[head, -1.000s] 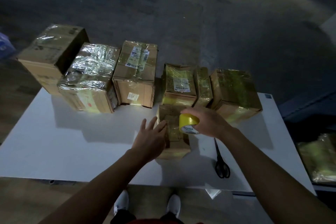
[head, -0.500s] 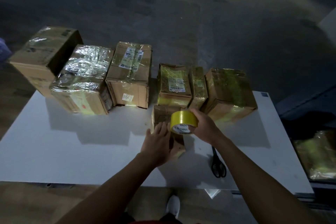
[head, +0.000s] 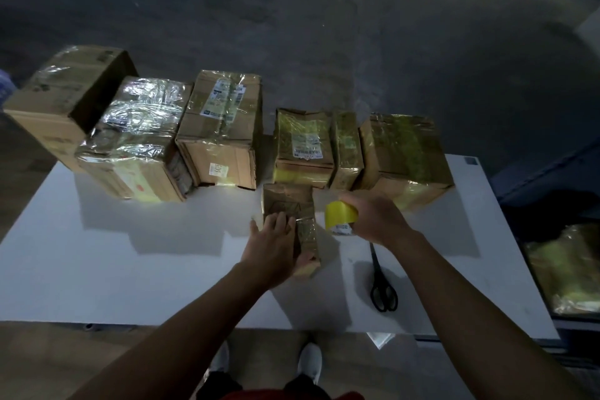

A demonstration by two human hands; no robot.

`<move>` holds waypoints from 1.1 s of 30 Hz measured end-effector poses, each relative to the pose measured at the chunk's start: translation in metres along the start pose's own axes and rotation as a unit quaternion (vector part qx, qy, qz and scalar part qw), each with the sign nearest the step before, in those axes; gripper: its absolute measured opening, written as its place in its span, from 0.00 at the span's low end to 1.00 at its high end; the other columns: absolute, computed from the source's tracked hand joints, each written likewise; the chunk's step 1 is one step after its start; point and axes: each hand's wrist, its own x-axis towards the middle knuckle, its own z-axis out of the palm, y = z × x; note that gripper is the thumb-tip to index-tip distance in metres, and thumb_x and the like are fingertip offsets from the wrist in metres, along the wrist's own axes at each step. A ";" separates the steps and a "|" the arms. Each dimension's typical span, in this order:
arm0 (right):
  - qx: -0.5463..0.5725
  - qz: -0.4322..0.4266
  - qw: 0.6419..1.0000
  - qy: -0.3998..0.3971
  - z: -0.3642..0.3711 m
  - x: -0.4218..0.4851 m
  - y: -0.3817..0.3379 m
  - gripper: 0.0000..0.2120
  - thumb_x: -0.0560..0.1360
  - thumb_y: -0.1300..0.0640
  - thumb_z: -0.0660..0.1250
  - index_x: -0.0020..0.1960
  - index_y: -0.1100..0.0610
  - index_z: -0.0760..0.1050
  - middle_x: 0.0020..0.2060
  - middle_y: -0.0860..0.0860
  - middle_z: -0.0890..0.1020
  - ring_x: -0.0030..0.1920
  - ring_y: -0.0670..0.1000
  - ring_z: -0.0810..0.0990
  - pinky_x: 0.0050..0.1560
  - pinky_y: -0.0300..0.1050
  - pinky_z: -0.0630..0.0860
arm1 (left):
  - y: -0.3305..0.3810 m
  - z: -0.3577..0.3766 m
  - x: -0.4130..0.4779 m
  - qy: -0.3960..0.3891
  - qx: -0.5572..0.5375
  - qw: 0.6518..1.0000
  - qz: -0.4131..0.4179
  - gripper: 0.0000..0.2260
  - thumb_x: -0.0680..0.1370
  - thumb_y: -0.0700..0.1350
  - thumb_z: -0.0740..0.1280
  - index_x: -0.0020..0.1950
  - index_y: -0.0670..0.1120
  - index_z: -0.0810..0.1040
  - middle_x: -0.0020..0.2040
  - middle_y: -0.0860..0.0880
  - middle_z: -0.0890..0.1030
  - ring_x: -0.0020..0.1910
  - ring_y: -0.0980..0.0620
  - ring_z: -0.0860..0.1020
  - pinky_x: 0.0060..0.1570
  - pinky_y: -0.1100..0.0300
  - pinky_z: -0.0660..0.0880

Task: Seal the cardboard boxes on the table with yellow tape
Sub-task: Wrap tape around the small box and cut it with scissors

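Six larger boxes [head: 136,136] stand in a row along the far side of the table [head: 130,269], several of them glossy with tape. Nearer to us, the left hand [head: 272,247] lies flat on the small box [head: 287,201], with its fingers straight and pressing on the top and its thumb at the near end. Half a second ago those fingers touched the roll; they have since dropped onto the cardboard. A faint glossy band crosses the box just right of the fingers. We judge it to be a freshly drawn strip, though the dim light does not settle this. The yellow tape roll [head: 341,214], which was above the box, is now clear of its right edge; we cannot tell whether it rests on the table. The right hand [head: 376,221] is curled round the roll. We judge that tape is being drawn across the lid and will next need cutting. The scissors [head: 383,289] lie untouched beside the right forearm.
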 end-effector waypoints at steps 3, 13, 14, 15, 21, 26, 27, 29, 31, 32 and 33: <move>-0.023 0.001 1.000 -0.013 0.011 -0.001 0.009 0.13 0.69 0.58 0.72 0.54 0.54 0.77 0.46 0.52 0.82 0.46 0.57 0.80 0.42 0.44 0.65 | 0.009 -0.006 0.002 -0.008 0.015 1.000 -0.021 0.35 0.78 0.68 0.50 0.72 0.42 0.62 0.67 0.41 0.67 0.65 0.42 0.66 0.66 0.39 0.65; -0.047 0.037 0.997 -0.041 0.054 0.003 0.004 0.17 0.71 0.56 0.65 0.60 0.55 0.73 0.55 0.53 0.79 0.55 0.59 0.77 0.48 0.49 0.66 | 0.043 -0.004 0.013 -0.080 0.095 0.992 -0.031 0.36 0.81 0.58 0.57 0.78 0.47 0.37 0.73 0.25 0.53 0.73 0.25 0.54 0.67 0.30 0.57; -0.037 0.040 0.998 -0.039 0.054 0.003 0.004 0.17 0.71 0.57 0.67 0.60 0.55 0.72 0.56 0.52 0.78 0.56 0.58 0.76 0.49 0.49 0.65 | 0.039 -0.004 0.012 -0.075 0.089 0.993 -0.026 0.36 0.81 0.57 0.58 0.78 0.48 0.38 0.73 0.25 0.53 0.72 0.25 0.55 0.67 0.31 0.59; -0.024 0.043 0.998 -0.035 0.055 0.003 0.004 0.18 0.71 0.58 0.67 0.60 0.55 0.72 0.56 0.52 0.77 0.56 0.57 0.76 0.49 0.49 0.65 | 0.035 -0.004 0.011 -0.072 0.079 0.994 -0.024 0.36 0.81 0.56 0.60 0.78 0.49 0.39 0.73 0.26 0.54 0.72 0.26 0.55 0.68 0.32 0.59; 0.065 0.081 0.994 -0.026 0.049 0.011 -0.012 0.12 0.71 0.59 0.67 0.53 0.56 0.69 0.49 0.54 0.76 0.47 0.55 0.75 0.40 0.44 0.65 | 0.001 -0.006 -0.001 -0.042 -0.013 0.999 -0.026 0.33 0.79 0.59 0.61 0.77 0.56 0.46 0.74 0.31 0.56 0.72 0.28 0.57 0.67 0.35 0.64; 0.085 0.025 0.996 -0.006 0.034 0.027 -0.043 0.18 0.71 0.59 0.70 0.59 0.57 0.71 0.53 0.56 0.77 0.52 0.56 0.75 0.44 0.46 0.70 | -0.041 0.005 -0.014 0.050 -0.103 0.993 0.023 0.31 0.71 0.61 0.69 0.68 0.53 0.60 0.67 0.39 0.66 0.61 0.38 0.72 0.49 0.49 0.80; 0.088 0.014 0.996 -0.004 0.030 0.031 -0.050 0.20 0.71 0.59 0.71 0.61 0.56 0.70 0.54 0.56 0.78 0.52 0.57 0.76 0.44 0.46 0.69 | -0.049 0.009 -0.017 0.063 -0.148 0.987 0.025 0.32 0.69 0.61 0.71 0.67 0.53 0.62 0.67 0.40 0.67 0.58 0.40 0.75 0.44 0.53 0.80; 0.085 -0.007 0.996 -0.012 0.024 0.037 -0.064 0.22 0.70 0.58 0.72 0.62 0.56 0.70 0.55 0.54 0.77 0.52 0.56 0.76 0.44 0.44 0.67 | -0.061 0.016 -0.026 0.071 -0.216 0.973 0.026 0.34 0.67 0.62 0.73 0.67 0.52 0.64 0.67 0.42 0.67 0.54 0.42 0.78 0.41 0.55 0.81; 0.090 -0.029 0.995 -0.030 0.024 0.040 -0.075 0.23 0.70 0.58 0.73 0.62 0.56 0.71 0.56 0.53 0.76 0.52 0.54 0.75 0.44 0.43 0.66 | -0.070 0.025 -0.034 0.075 -0.230 0.970 0.030 0.36 0.67 0.65 0.70 0.69 0.50 0.63 0.71 0.43 0.63 0.56 0.41 0.78 0.40 0.55 0.82; 0.098 -0.035 0.994 -0.038 0.026 0.041 -0.079 0.23 0.69 0.58 0.73 0.61 0.56 0.71 0.56 0.53 0.75 0.53 0.54 0.75 0.44 0.43 0.66 | -0.073 0.027 -0.038 0.081 -0.223 0.971 0.033 0.36 0.68 0.64 0.70 0.69 0.48 0.64 0.72 0.42 0.63 0.56 0.40 0.78 0.39 0.55 0.82; 0.104 -0.038 0.993 -0.042 0.029 0.040 -0.081 0.23 0.69 0.58 0.73 0.62 0.56 0.71 0.55 0.53 0.75 0.53 0.54 0.75 0.45 0.44 0.67 | -0.075 0.028 -0.041 0.091 -0.208 0.973 0.037 0.35 0.68 0.64 0.69 0.68 0.46 0.66 0.73 0.40 0.63 0.58 0.39 0.78 0.40 0.54 0.82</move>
